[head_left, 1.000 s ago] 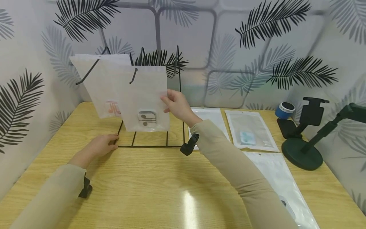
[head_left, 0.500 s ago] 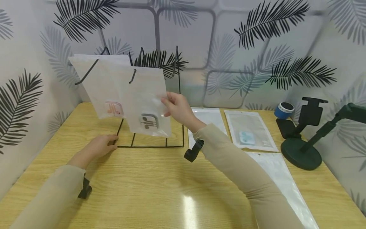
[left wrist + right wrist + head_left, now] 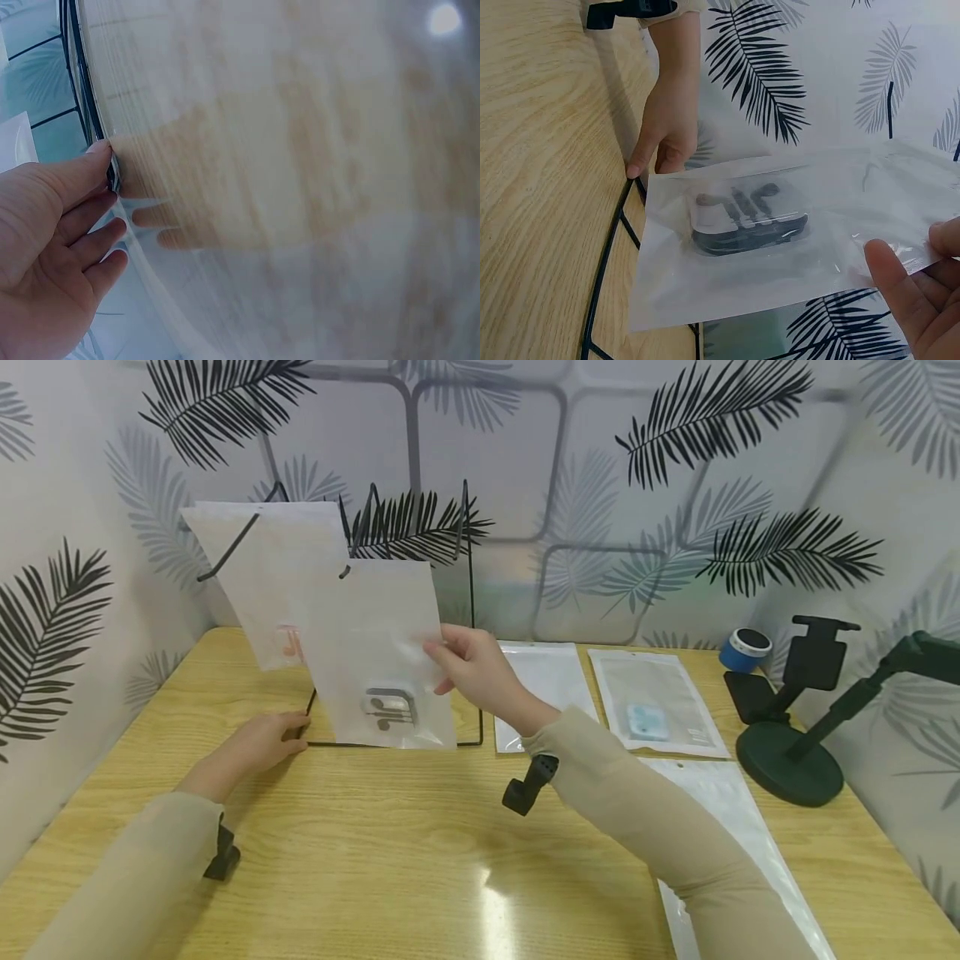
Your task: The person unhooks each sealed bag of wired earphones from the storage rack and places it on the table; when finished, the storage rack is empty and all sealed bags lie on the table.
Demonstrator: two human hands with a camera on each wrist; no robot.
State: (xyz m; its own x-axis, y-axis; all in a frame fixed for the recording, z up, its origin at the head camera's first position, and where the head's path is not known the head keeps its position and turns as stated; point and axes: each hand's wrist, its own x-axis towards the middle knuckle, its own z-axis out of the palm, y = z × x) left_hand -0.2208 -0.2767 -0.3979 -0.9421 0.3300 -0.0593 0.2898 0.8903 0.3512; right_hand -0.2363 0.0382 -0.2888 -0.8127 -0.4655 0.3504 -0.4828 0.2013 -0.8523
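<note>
My right hand [image 3: 483, 670] pinches the right edge of a white plastic bag [image 3: 375, 627] between thumb and fingers. Earphones in a small dark-edged case [image 3: 748, 221] show through the bag's clear front. A black hook tip [image 3: 344, 572] pokes out at the bag's upper left; whether the bag still hangs on it, I cannot tell. With thumb and fingertips, my left hand [image 3: 258, 745] holds the front left corner of a black wire rack [image 3: 602, 266] on the table. Behind and to the left, more white bags [image 3: 262, 568] hang from another hook [image 3: 232, 547], the front one with pinkish earphones.
Several flat bags lie on the right of the wooden table [image 3: 360, 852], one with a light blue case [image 3: 648, 722]. Beyond them stand a dark green phone stand [image 3: 791, 764], a black phone [image 3: 750, 696] and a blue round speaker [image 3: 745, 649]. Leaf-patterned curtains surround the table.
My right hand has drawn the bag down and toward me, so its top sits at the hook's tip and its lower edge covers the rack's front bar. My left hand stays put.
</note>
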